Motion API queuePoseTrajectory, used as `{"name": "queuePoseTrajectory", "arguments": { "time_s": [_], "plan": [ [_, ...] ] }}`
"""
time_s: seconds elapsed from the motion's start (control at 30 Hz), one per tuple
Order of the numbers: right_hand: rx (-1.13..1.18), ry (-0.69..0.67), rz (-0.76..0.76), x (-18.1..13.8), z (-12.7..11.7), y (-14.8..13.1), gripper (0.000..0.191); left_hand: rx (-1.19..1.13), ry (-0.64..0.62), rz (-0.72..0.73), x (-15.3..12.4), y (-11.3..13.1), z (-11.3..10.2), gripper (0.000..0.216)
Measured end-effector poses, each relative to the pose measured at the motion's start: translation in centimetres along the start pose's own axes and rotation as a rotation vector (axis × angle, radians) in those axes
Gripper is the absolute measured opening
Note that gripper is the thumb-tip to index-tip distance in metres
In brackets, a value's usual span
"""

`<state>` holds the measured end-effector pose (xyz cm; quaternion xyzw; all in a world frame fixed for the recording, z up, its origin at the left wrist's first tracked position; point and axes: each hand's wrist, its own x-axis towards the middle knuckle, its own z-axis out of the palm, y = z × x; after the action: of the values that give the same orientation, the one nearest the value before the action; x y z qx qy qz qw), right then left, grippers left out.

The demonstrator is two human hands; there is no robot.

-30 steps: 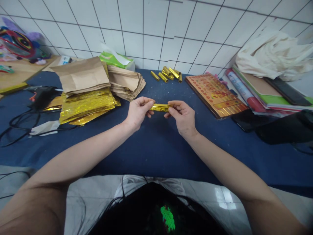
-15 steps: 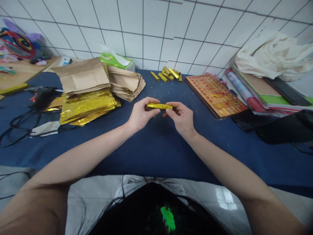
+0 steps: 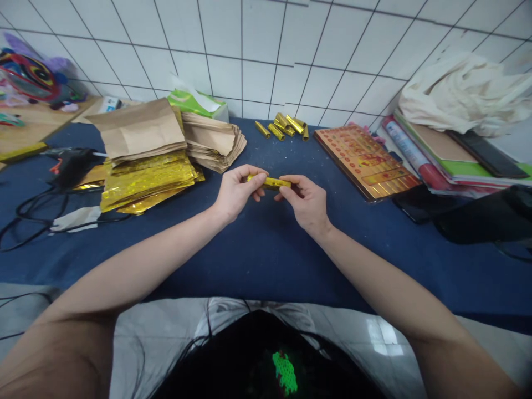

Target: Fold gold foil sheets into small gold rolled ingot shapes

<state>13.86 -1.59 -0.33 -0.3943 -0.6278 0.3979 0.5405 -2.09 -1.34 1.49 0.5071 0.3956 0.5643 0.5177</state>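
A small rolled gold foil paper is held level above the blue table between both hands. My left hand pinches its left end with fingers curled round it. My right hand grips the right end between thumb and fingertips. Several finished gold rolls lie in a loose heap at the back of the table near the tiled wall. A stack of flat gold foil sheets lies to the left, with brown paper sheets on top of and behind it.
A black glue gun with tangled cords lies at the far left. A red and gold printed pad sits right of centre. Books, a dark phone and white cloth pile up at the right. A green tissue pack stands by the wall.
The gold roll has turned slightly between the fingers and both hands have shifted a little left; the left fingers now wrap further over its end.
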Motion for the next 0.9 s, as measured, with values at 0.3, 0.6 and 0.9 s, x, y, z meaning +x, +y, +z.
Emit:
{"name": "queuePoseTrajectory", "arguments": {
  "time_s": [0.3, 0.6, 0.9],
  "plan": [
    [0.156, -0.035, 0.208, 0.42, 0.15, -0.37, 0.031, -0.040, -0.005, -0.029, 0.03, -0.37, 0.01, 0.017],
    [0.246, -0.054, 0.227, 0.55, 0.03, -0.34, 0.028, -0.025, -0.055, 0.012, -0.09, -0.17, 0.16, 0.020],
    [0.149, 0.007, 0.117, 0.53, -0.04, 0.34, 0.025, -0.101, -0.034, -0.105, 0.00, 0.12, 0.05, 0.022]
  ]
}}
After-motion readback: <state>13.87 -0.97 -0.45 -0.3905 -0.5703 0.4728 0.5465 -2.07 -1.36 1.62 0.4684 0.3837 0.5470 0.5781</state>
